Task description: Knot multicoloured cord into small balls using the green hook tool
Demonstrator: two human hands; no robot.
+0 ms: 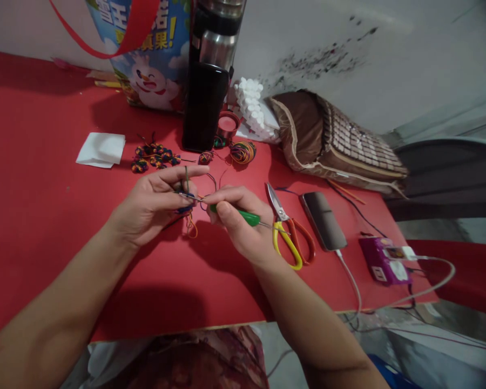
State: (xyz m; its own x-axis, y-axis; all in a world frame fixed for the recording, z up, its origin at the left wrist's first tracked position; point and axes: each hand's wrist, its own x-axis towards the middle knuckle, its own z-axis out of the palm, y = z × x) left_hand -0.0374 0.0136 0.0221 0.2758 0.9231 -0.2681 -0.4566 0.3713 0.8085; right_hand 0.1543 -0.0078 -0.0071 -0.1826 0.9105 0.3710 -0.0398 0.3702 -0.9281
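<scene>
Between the thumb and fingers of my left hand [152, 202] is a small dark crochet piece [185, 202], with a strand of yarn looped over the raised index finger. My right hand [243, 219] grips a crochet hook [247, 217] by its green handle. The thin metal tip of the hook reaches into the piece at the left thumb. Loose orange and dark yarn ends hang below the piece. Beyond my hands lie several finished multicoloured knotted pieces [156, 155], a small yarn ball [205, 157] and a larger yarn ball [243, 153].
Right of my hand lie scissors [285, 221] with yellow and red handles, a charging phone [324, 220] and a purple box [384, 260] with a plug. A black phone [204, 108] leans on a steel flask [218, 43]. Folded white paper [101, 149] and a brown cushion [340, 138] lie behind.
</scene>
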